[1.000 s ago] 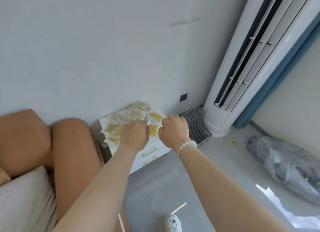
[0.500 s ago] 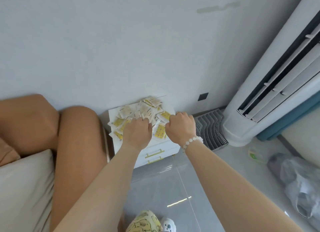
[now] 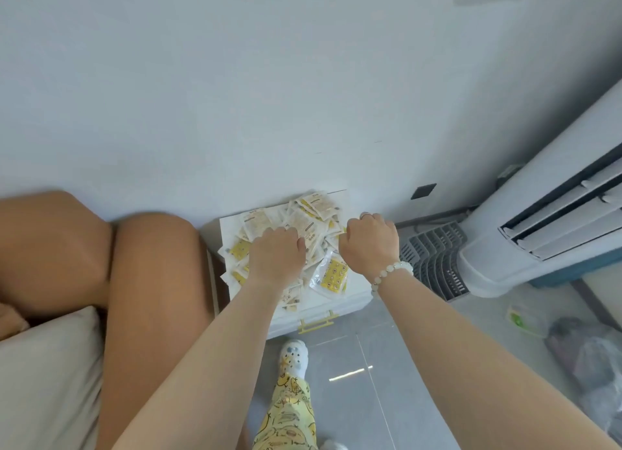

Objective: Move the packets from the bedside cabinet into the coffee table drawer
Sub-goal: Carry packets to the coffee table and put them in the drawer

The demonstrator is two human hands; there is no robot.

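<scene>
**Gathering the heap on the bedside cabinet**

The standing air conditioner point(image 3: 538, 234) rose on my right and the padded tan headboard point(image 3: 101, 264) on my left. Between them, against the wall point(image 3: 303, 96), sat the white bedside cabinet point(image 3: 353, 300). Its top was covered by a loose heap of packets point(image 3: 313, 210), white and yellow, overlapping at all angles, some reaching the front edge. The coffee table drawer was out of view. With the heap this full, I judged the job barely begun.

The step in hand was gathering. To do it well, I reckoned I should rake the heap inward from both sides into one stack, then squeeze it between my palms and lift it level. Flat, slick sachets would likely slip out of a loose grab onto the tiled floor point(image 3: 370, 365).

My left hand point(image 3: 276, 258) lay knuckles-up on the middle of the heap, fingers bent down among the packets. My right hand point(image 3: 368, 244) was bunched at the heap's right edge, fingers curled under. I could not tell whether either hand actually gripped a packet, because the backs of the hands hid the fingertips. A clear packet with yellow print point(image 3: 331, 274) lay just below my right hand, near the bead bracelet point(image 3: 392, 271) on that wrist.
</scene>
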